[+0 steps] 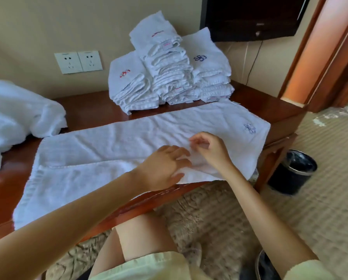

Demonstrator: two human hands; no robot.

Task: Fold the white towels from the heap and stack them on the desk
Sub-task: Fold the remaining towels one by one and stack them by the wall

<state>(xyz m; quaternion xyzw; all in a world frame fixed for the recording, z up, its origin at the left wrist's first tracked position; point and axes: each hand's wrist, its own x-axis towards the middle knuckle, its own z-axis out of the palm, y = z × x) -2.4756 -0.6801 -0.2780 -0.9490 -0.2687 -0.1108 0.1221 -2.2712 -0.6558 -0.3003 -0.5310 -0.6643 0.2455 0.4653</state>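
Observation:
A long white towel (pixel 112 142) with a blue embroidered flower lies spread across the wooden desk (pixel 88 110), its near left part folded over lengthwise. My left hand (pixel 165 168) grips the towel's near edge at the middle, fingers on top and thumb below. Right beside it, my right hand (pixel 211 150) pinches the cloth with curled fingers. Folded white towels (pixel 169 73) stand in three stacks at the back of the desk against the wall. The heap of unfolded towels (pixel 17 114) lies at the left end.
A black waste bin (pixel 292 172) stands on the carpet right of the desk. Two wall sockets (pixel 78 61) sit behind the desk and a dark TV (pixel 249 17) hangs above its right end. My bare knees are below the desk's front edge.

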